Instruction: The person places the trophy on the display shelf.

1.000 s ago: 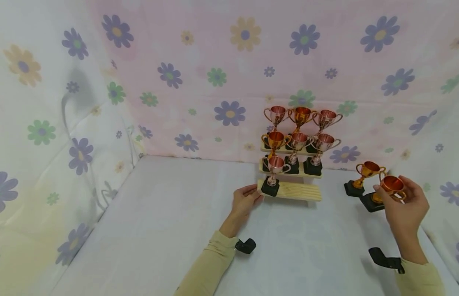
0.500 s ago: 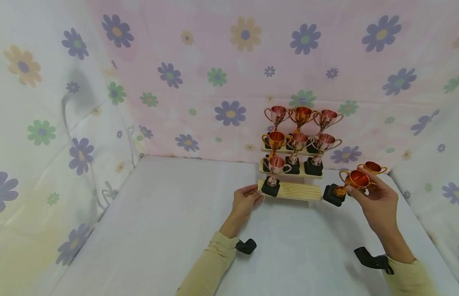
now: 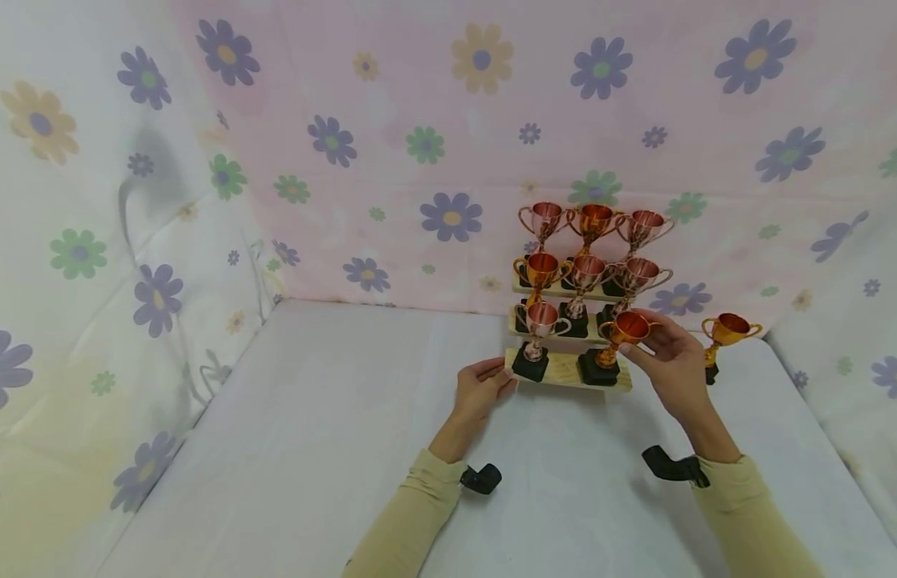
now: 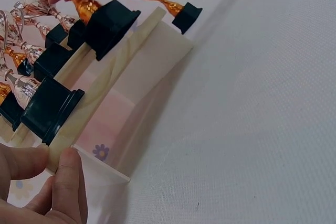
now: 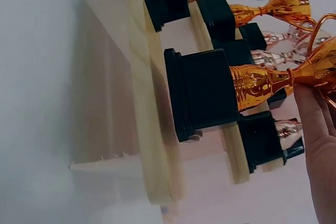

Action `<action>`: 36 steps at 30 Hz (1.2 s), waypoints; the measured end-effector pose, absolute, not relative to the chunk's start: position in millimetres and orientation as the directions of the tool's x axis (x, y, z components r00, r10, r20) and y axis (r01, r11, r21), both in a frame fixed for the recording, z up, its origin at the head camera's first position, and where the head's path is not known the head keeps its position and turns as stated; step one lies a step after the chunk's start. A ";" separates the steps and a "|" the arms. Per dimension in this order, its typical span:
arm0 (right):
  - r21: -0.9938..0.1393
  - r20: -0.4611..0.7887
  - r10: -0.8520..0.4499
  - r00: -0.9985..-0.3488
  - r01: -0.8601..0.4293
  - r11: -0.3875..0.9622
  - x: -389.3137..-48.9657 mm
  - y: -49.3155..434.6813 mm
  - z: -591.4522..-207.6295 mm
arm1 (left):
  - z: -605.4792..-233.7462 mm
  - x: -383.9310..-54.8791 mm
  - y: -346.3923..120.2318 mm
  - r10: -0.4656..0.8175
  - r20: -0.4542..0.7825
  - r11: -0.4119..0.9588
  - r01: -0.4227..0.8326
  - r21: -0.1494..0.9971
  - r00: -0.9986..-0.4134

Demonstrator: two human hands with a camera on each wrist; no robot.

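Note:
A three-tier wooden display stand [image 3: 566,371] is at the back, right of centre. My left hand [image 3: 481,390] pinches the left end of its lowest shelf between thumb and fingers. In my right hand [image 3: 674,371] is a gold trophy cup [image 3: 627,327], gripped by the cup. Its black base [image 5: 205,90] is at the right part of the lowest shelf, slightly tilted in the right wrist view. A rose-gold trophy [image 3: 540,319] stands at that shelf's left end. Several rose-gold and gold trophies [image 3: 587,273] fill the two upper tiers.
Another gold trophy [image 3: 730,329] stands on the white tabletop [image 3: 332,425], right of the stand and partly hidden by my right hand. Flower-patterned cloth walls [image 3: 376,160] enclose the table at the back and sides.
My right hand has carried the gold trophy leftward from the table's right side to the lowest shelf, turning it more upright. The left hand has stayed at the shelf's end.

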State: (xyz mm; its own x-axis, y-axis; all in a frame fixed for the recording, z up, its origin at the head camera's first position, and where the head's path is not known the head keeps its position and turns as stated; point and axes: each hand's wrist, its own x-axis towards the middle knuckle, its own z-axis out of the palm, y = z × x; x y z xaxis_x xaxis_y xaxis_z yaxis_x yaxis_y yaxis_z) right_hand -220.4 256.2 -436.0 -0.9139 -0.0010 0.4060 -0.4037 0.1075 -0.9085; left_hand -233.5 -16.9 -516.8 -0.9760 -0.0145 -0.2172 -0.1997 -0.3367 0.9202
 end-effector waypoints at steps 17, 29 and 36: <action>-0.928 0.368 -0.021 -0.929 -0.369 0.046 -241.4 235.6 -448.2 | -517.2 -233.8 -16.0 -0.016 -0.217 -0.341 -0.199 0.919 -0.976; -0.934 0.343 0.044 -0.938 -0.336 0.121 -242.6 225.8 -451.3 | -517.9 -234.2 -18.3 -0.001 -0.230 -0.339 -0.216 0.915 -0.973; -0.943 0.307 0.080 -0.948 -0.292 0.159 -242.6 222.0 -450.2 | -516.9 -233.6 -18.7 -0.006 -0.223 -0.330 -0.209 0.920 -0.975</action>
State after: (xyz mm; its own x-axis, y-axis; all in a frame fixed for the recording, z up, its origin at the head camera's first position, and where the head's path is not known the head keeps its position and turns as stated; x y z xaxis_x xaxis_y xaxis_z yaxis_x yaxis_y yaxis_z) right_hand -242.6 222.0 -450.2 -0.9483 0.0797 0.3073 -0.2922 0.1595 -0.9430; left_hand -233.6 -18.7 -516.9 -0.9747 -0.0058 -0.2234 -0.2090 -0.3303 0.9204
